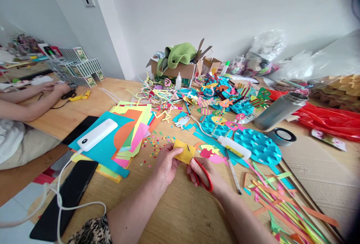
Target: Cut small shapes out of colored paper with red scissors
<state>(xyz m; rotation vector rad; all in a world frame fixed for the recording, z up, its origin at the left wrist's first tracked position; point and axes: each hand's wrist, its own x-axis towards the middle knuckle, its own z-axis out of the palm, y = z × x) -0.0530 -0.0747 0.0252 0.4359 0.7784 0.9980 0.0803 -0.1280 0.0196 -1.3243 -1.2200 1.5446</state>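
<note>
In the head view my left hand (168, 161) pinches a small piece of yellow paper (182, 154) between thumb and fingers. A curved outline shows on that paper. My right hand (203, 172) is closed around red-handled scissors (208, 184), whose blades lie across the right side of the yellow paper. Tiny coloured paper scraps (157, 143) are scattered just beyond my left hand. Past my right hand lie red, pink and yellow paper cut-outs (207, 152), a white glue bottle (234, 148) and a pen (233, 172).
Coloured paper sheets (98, 127) with a white power bank (98, 134) lie left, beside a black phone (64, 199) and cable. A steel flask (277, 111) leans at right near paper strips (284, 202). Paper fish and a cardboard box (174, 71) stand behind. Another person's arms (33, 99) rest at far left.
</note>
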